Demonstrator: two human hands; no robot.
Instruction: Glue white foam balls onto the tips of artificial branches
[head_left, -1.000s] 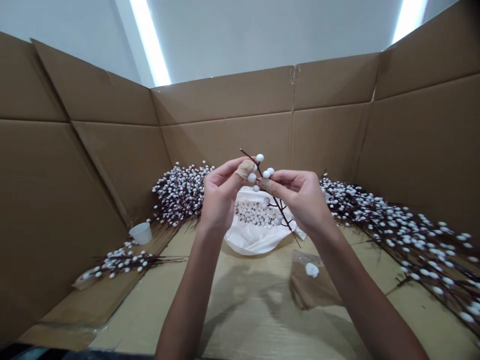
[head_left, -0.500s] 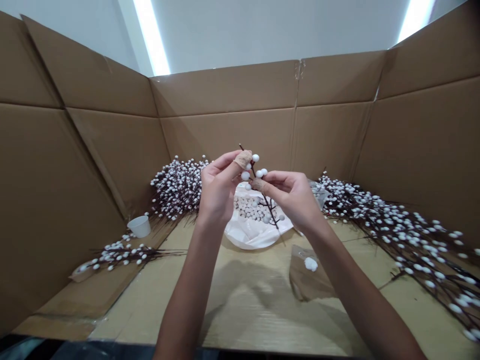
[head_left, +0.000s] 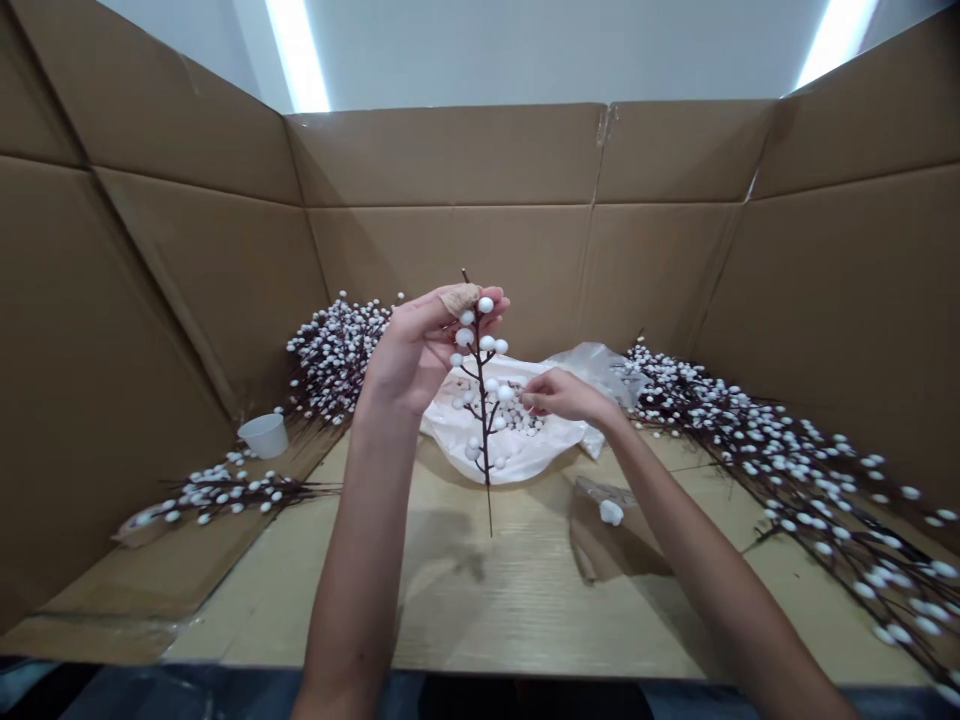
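Observation:
My left hand (head_left: pixel 427 340), with a beige wrap on its thumb, pinches a dark brown artificial berry stem (head_left: pixel 481 400) near its top. The stem hangs upright, with white berries on short side twigs and a bare lower end. Behind it lies an open white plastic bag (head_left: pixel 450 440) with many loose white berries (head_left: pixel 532 425) in it. My right hand (head_left: pixel 566 393) is apart from the stem, over the right part of the bag. Its fingers are drawn together; what they hold, if anything, is hidden.
Finished-looking berry stems pile up at the back left (head_left: pixel 337 350) and along the right (head_left: pixel 750 430). A white cup (head_left: pixel 264 436) and a small bunch of stems (head_left: pixel 232 492) stand left. A white lump (head_left: pixel 611 512) rests on brown paper (head_left: pixel 589 545). Cardboard walls (head_left: pixel 450 160) enclose the table.
My right hand has let go of the stem and moved right and down to the bag. My left hand has shifted slightly left, and the stem now hangs straighter.

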